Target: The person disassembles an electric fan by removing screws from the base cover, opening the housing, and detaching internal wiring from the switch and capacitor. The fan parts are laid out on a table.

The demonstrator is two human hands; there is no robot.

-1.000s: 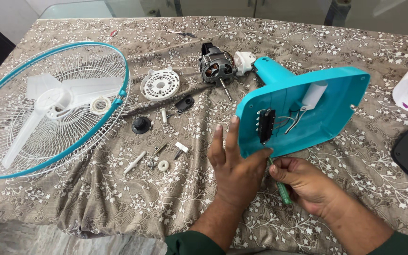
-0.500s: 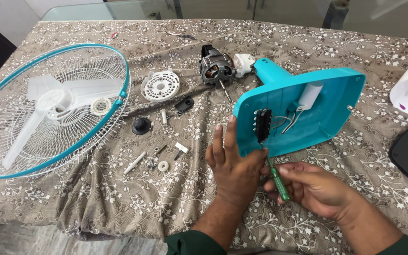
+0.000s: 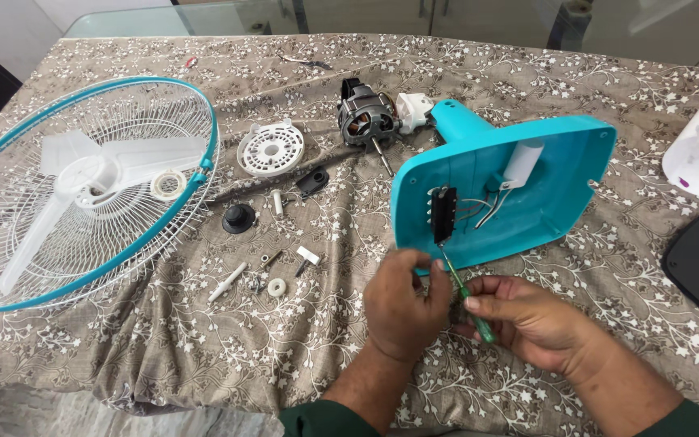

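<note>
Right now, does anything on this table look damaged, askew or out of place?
Nothing looks broken or spilled. A fan lies in pieces: the motor sits bare beside the teal base, which is tipped open with loose wires showing. Small parts are scattered on the cloth, which is rumpled near the front edge.

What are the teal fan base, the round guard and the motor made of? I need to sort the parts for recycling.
The teal base looks like moulded plastic: smooth, slightly glossy, one even colour. The guard seems to be thin white-coated metal wire with a teal rim, probably plastic. The motor looks like bare metal, grey and shiny, with coppery windings inside. The screwdriver handle appears to be translucent green plastic.
</note>
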